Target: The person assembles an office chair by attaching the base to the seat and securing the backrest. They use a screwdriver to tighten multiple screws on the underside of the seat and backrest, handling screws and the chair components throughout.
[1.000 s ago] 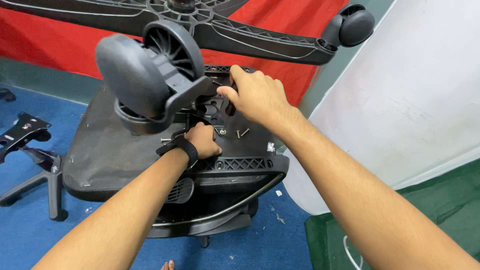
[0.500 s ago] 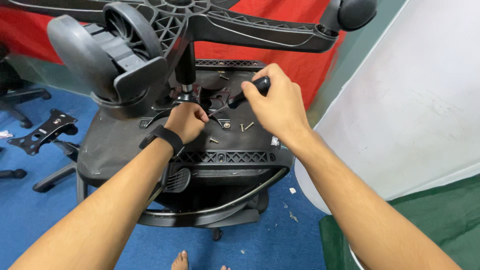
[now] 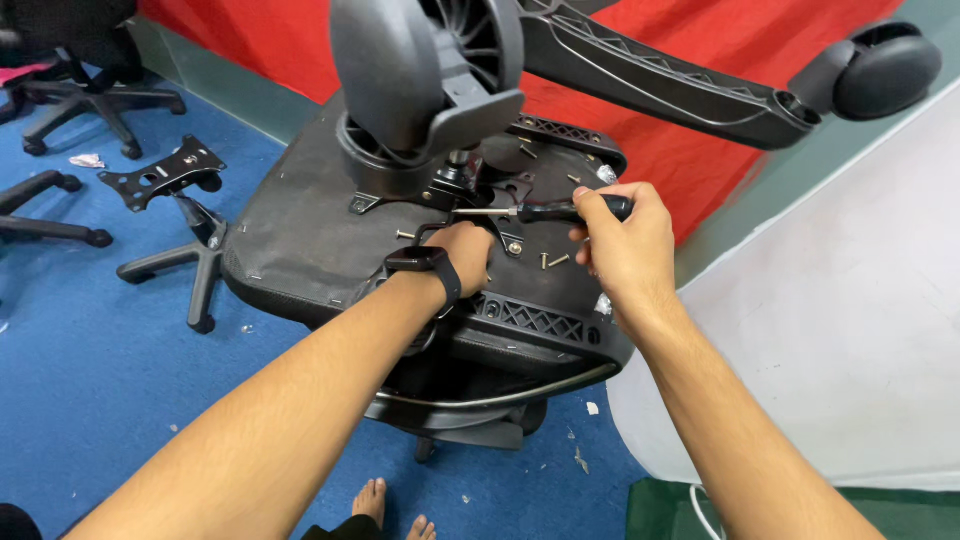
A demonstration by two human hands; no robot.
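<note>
An office chair lies upside down, its black seat underside (image 3: 300, 230) facing me and its star base with castor wheels (image 3: 430, 70) sticking up close to the camera. My right hand (image 3: 625, 245) grips a black-handled screwdriver (image 3: 560, 211) whose shaft points left toward the metal mechanism plate (image 3: 500, 190) under the castor. My left hand (image 3: 465, 255), with a black watch on the wrist, is closed on the edge of that plate. Loose screws (image 3: 553, 261) lie on the seat between my hands.
A detached black mounting plate (image 3: 165, 172) sits on another chair base (image 3: 195, 265) on the blue carpet at left. More chair bases stand at far left. Red cloth hangs behind, a white board (image 3: 850, 300) leans at right, and my bare toes (image 3: 385, 510) show below.
My view has swung right and tilted, so the castor now hangs in the centre. My right hand has turned the screwdriver level, tip toward the plate; my left hand stays on the mechanism.
</note>
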